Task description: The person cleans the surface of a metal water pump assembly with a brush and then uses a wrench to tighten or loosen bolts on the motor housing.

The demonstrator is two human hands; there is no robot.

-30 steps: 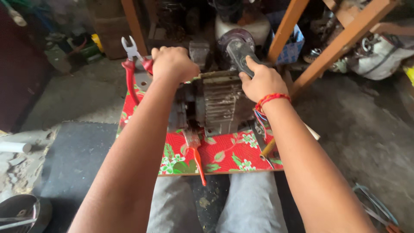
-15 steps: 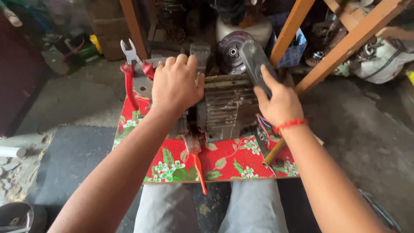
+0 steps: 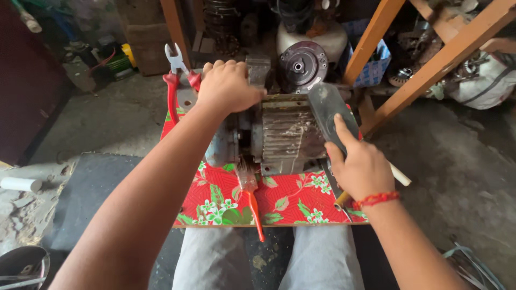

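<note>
A grimy finned metal engine block (image 3: 279,134) lies on a small table covered with a red flowered cloth (image 3: 290,201). My left hand (image 3: 228,86) grips the block's top left end. My right hand (image 3: 360,166) holds a flat dark grey cover plate (image 3: 330,113) against the block's right side, fingers along its lower edge. A red thread band circles that wrist. A small paintbrush with a red handle (image 3: 251,201) rests on the cloth in front of the block, its handle sticking over the near edge.
Red-handled pliers (image 3: 174,75) lie at the table's far left corner. A round dark metal disc (image 3: 300,65) and a white rounded housing stand behind the block. Orange wooden frame legs (image 3: 430,64) slant at right. My knees in grey trousers are under the table.
My right hand slid down from the top of the dark plate to its lower edge. My left hand shifted slightly right on the block's top. The view moved closer.
</note>
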